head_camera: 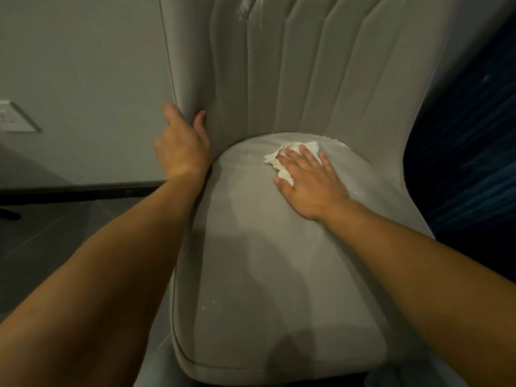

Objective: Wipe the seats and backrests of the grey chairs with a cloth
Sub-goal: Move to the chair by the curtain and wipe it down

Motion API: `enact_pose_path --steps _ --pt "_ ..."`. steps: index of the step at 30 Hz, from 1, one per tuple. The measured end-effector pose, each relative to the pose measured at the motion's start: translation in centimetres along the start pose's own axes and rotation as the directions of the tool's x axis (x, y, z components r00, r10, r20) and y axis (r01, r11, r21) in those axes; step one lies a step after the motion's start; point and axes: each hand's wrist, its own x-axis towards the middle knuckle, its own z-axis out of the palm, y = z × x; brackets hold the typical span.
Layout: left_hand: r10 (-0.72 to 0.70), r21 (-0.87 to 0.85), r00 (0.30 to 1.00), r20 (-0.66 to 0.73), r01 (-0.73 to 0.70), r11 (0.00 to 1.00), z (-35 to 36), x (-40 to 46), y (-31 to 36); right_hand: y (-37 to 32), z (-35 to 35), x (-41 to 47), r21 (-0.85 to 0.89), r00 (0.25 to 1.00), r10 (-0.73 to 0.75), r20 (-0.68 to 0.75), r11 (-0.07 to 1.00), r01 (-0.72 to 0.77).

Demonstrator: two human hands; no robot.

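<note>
Where the seat meets the backrest of the grey chair, a crumpled white cloth lies on the cushion toward its rear. The right hand presses flat on the cloth, fingers straight and slightly spread — nothing pinched. The left hand grips the backrest's left edge, thumb in front, fingers curled round behind. White specks show on the seat and white smears near the backrest's top. Left of the chair: a pale wall with a socket plate, a dark skirting — then grey floor.
</note>
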Motion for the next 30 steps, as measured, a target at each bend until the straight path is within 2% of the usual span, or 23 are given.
enact_pose_path --steps 3,5,7,10,14,16,19,22,25,27,29,30 --pt "0.007 0.023 1.000 -0.006 -0.006 1.000 0.4 0.3 0.1 -1.2 -0.2 0.5 0.058 0.996 0.084 0.039 0.995 -0.086" --pt "-0.011 0.064 1.000 0.002 0.011 0.998 0.9 0.7 0.3 -3.0 -0.2 0.0 0.113 0.992 0.090 0.085 0.989 -0.099" --pt "-0.021 0.084 1.000 0.013 0.020 0.996 1.1 0.9 0.3 -5.3 0.0 -2.3 0.146 0.996 -0.006 0.090 0.989 -0.007" --pt "-0.007 0.093 1.000 0.018 0.005 0.996 1.1 1.2 0.1 -8.9 0.1 -8.0 0.151 0.979 -0.204 0.020 0.968 0.199" --pt "0.012 0.109 0.999 0.032 -0.015 0.994 0.8 1.2 0.1 -12.3 0.3 -13.8 0.127 0.899 -0.431 0.082 0.899 0.419" --pt "0.022 0.104 0.999 0.035 -0.025 0.994 0.6 1.1 0.1 -12.8 0.7 -14.7 0.070 0.860 -0.492 0.133 0.870 0.488" --pt "0.041 0.096 0.998 0.051 -0.045 0.994 0.3 1.0 0.1 -12.4 0.9 -14.5 0.068 0.835 -0.536 0.124 0.844 0.532" --pt "0.072 0.110 0.995 0.065 -0.079 0.991 -0.1 1.2 -0.1 -11.7 0.7 -12.4 0.075 0.869 -0.485 0.101 0.874 0.479" --pt "0.100 0.077 0.993 0.058 -0.104 0.992 -0.3 1.1 -0.3 -11.6 0.3 -8.1 0.104 0.953 -0.278 0.124 0.958 0.266" --pt "0.117 0.052 0.993 0.031 -0.119 0.992 -0.2 0.9 -0.2 -12.3 0.2 -6.2 0.110 0.968 -0.197 0.152 0.977 0.182" --pt "0.106 0.038 0.994 0.021 -0.107 0.994 -0.1 0.8 -0.1 -13.2 0.1 -6.7 0.133 0.963 -0.222 0.149 0.970 0.203" --pt "0.093 0.041 0.995 0.025 -0.094 0.995 -0.2 0.9 -0.2 -13.4 0.0 -8.0 0.149 0.950 -0.282 0.132 0.953 0.262"
